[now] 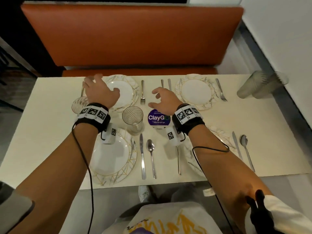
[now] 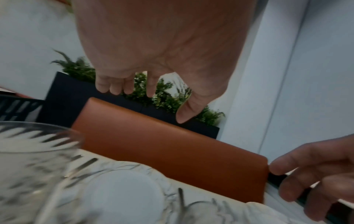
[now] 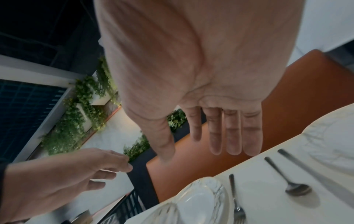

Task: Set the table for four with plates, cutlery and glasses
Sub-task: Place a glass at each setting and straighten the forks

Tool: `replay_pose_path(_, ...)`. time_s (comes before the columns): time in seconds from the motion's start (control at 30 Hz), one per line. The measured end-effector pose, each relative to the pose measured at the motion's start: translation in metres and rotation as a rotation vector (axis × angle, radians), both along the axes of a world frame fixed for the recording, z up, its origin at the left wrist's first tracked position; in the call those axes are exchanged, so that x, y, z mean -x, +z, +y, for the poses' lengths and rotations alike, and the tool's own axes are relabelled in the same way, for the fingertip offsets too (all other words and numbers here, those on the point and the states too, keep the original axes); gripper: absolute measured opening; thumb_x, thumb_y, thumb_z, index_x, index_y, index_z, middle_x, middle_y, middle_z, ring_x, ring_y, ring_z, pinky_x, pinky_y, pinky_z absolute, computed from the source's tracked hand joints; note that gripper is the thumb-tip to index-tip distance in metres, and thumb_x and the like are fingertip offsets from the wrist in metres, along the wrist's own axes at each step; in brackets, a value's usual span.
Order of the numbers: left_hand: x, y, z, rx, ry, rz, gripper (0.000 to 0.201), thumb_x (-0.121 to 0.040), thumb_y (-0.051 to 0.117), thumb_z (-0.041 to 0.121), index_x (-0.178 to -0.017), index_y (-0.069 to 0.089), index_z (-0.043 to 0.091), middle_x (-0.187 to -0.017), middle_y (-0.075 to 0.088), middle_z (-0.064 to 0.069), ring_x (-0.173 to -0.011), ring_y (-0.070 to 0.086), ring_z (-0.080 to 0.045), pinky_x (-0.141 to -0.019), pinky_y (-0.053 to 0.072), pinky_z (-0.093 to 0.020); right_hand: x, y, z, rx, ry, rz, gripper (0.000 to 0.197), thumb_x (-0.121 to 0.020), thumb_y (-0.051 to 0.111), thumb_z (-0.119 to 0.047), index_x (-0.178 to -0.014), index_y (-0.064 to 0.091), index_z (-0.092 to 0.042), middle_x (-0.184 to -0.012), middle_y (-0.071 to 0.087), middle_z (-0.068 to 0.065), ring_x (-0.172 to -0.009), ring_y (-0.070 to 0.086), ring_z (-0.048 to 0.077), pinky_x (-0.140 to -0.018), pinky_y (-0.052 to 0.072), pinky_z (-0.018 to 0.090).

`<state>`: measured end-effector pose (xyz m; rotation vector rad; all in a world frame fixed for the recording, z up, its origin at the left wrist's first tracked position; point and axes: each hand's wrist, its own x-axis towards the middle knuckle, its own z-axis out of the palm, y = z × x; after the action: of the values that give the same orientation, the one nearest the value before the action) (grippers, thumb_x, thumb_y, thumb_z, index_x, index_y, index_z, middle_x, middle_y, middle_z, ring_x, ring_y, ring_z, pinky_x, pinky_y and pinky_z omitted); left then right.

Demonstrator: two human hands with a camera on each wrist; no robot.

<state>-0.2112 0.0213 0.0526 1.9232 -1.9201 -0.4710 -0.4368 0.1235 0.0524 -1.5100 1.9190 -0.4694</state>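
Four gold-veined white plates sit on the white table: far left, far right, near left, and near right mostly under my right arm. My left hand hovers empty with relaxed fingers over the far left plate's left side; a ribbed glass stands just below that wrist. A second glass stands mid-table. My right hand hovers empty, fingers spread, between the far plates, near a fork. The right wrist view shows its fingers straight.
A stack of spare glasses is at the far right table edge. A purple ClayGo disc lies mid-table. Knives, spoons and forks lie beside each plate, such as a near knife and spoon. An orange bench lines the far side.
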Motion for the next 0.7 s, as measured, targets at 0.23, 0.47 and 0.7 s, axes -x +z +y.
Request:
replay_pose_path(0.23,0.149,0.019,0.015,-0.165,-0.387,0.091,0.032,-0.093,0.066,0.031,-0.123,0.065,0.017,-0.12,0.069,-0.004,-0.109,0.065,-0.024,-0.093,0.055,-0.038,0.115,0.016,0.037,0.048,-0.116,-0.059,0.029,-0.094,0.067,-0.029,-0.12,0.065,-0.016,-0.105,0.068,0.001,-0.089,0.063,0.014,-0.08,0.05,0.026)
replay_pose_path(0.47,0.328,0.022,0.052,-0.285,-0.687,0.102,0.015,-0.095,0.064,0.028,-0.109,0.07,0.024,-0.107,0.069,0.004,-0.1,0.066,-0.017,-0.077,0.048,-0.028,0.273,0.018,0.077,0.059,-0.245,-0.01,0.023,-0.093,0.067,-0.028,-0.113,0.069,-0.019,-0.1,0.068,-0.002,-0.085,0.064,0.014,-0.081,0.052,0.025)
replay_pose_path(0.7,0.469,0.02,0.071,-0.242,-0.775,0.192,0.019,-0.098,0.063,0.021,-0.113,0.072,0.017,-0.108,0.072,0.002,-0.095,0.065,-0.013,-0.08,0.047,-0.024,0.408,0.015,0.093,0.18,-0.381,0.066,0.023,-0.085,0.058,-0.005,-0.091,0.075,-0.019,-0.089,0.07,-0.002,-0.076,0.061,0.01,-0.076,0.051,0.021)
